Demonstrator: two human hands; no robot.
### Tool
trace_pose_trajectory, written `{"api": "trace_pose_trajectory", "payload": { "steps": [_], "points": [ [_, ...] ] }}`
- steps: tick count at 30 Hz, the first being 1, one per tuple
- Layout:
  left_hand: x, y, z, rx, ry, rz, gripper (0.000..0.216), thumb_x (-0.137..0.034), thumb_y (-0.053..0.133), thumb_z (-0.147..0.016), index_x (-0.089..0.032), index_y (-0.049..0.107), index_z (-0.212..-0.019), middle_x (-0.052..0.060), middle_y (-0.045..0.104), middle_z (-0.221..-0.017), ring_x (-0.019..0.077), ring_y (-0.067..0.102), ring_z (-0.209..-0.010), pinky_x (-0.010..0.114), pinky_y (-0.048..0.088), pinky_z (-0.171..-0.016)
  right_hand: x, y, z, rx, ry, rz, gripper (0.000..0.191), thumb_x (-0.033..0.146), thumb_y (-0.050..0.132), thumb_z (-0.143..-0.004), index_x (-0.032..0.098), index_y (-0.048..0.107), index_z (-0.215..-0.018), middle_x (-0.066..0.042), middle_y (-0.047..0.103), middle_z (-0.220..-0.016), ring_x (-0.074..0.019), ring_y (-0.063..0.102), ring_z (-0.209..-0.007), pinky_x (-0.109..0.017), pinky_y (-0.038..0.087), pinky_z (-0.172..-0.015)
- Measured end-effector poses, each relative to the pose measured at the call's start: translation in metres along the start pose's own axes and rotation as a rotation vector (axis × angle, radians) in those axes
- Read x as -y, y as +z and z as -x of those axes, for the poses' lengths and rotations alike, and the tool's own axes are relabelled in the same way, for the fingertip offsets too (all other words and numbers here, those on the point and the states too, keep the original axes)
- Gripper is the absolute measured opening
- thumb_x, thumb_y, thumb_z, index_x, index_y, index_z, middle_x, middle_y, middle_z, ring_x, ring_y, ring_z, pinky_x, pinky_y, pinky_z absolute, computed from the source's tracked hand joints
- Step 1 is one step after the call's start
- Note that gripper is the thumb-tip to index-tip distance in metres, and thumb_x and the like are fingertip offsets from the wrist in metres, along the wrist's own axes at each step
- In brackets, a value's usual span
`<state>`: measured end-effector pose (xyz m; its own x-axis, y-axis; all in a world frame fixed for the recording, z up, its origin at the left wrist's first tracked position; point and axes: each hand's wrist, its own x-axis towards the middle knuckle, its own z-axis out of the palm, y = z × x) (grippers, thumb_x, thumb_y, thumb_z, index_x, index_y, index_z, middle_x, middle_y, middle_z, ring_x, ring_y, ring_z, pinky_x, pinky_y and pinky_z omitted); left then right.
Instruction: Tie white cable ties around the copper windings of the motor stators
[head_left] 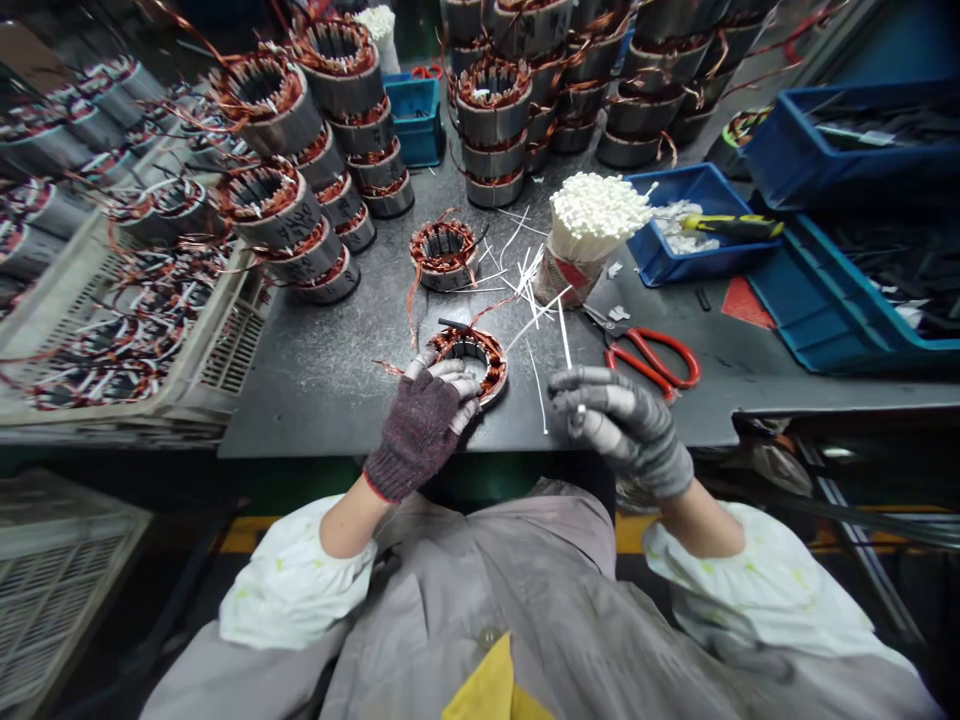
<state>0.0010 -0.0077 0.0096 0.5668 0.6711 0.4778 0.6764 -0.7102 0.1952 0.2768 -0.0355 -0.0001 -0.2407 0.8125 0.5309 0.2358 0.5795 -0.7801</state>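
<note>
My left hand (426,420), in a dark maroon knitted glove with white-wrapped fingertips, grips the near left side of a wound motor stator (491,375). Copper windings and a short black sleeve show on its rim; my fingers hide part of it. To the right, apart from the stator, my right hand (626,420) wears a grey glove. Its fingers are pinched around a thin white cable tie (565,335) that sticks up from them. Behind the first stator sits a second stator (444,255). A bundle of white cable ties (592,215) stands upright in a wrapped holder.
Red-handled scissors (652,358) lie right of the bundle. Loose ties are strewn nearby. Stacked stators (491,130) line the back; a crate of stators (217,350) is at left. Blue bins (795,310) and a small tray with a yellow-handled tool (731,226) stand at right.
</note>
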Motion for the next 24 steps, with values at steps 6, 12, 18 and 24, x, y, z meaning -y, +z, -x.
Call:
{"api": "trace_pose_trajectory", "payload": {
  "steps": [6,12,18,24],
  "points": [
    [-0.001,0.0,0.002,0.049,-0.044,0.021,0.018,-0.022,0.054,-0.101,-0.02,0.062,-0.117,0.008,0.075,-0.122,0.0247,0.065,-0.128,0.058,0.038,-0.124,0.032,0.028,0.038,0.18,-0.05,-0.159,0.02,0.02,0.053,-0.102,0.02,0.067,-0.115,-0.01,0.074,-0.115,-0.0156,0.072,-0.11,-0.028,0.06,-0.094],
    [-0.001,0.001,0.001,0.015,-0.01,0.001,0.018,-0.021,0.056,-0.1,-0.018,0.06,-0.117,0.008,0.076,-0.117,0.0251,0.067,-0.124,0.058,0.039,-0.123,0.024,0.048,0.051,0.167,0.081,-0.296,0.021,0.012,0.057,-0.098,0.024,0.068,-0.112,-0.005,0.075,-0.113,-0.0136,0.073,-0.104,-0.026,0.06,-0.09],
    [-0.002,0.0,0.001,0.028,-0.038,0.013,0.019,-0.021,0.058,-0.098,-0.02,0.06,-0.117,0.007,0.075,-0.116,0.0253,0.067,-0.124,0.059,0.039,-0.123,0.029,0.051,0.039,0.151,0.15,-0.4,0.017,0.02,0.055,-0.101,0.024,0.071,-0.106,-0.005,0.076,-0.108,-0.0145,0.074,-0.097,-0.027,0.062,-0.084],
    [-0.003,0.002,0.001,-0.004,-0.012,-0.022,0.02,-0.02,0.058,-0.099,-0.019,0.059,-0.118,0.008,0.075,-0.115,0.025,0.066,-0.123,0.056,0.041,-0.123,0.02,0.07,0.044,-0.156,0.415,-0.359,0.013,0.029,0.061,-0.1,0.025,0.073,-0.101,-0.005,0.077,-0.106,-0.013,0.073,-0.072,-0.026,0.063,-0.061]
  ]
}}
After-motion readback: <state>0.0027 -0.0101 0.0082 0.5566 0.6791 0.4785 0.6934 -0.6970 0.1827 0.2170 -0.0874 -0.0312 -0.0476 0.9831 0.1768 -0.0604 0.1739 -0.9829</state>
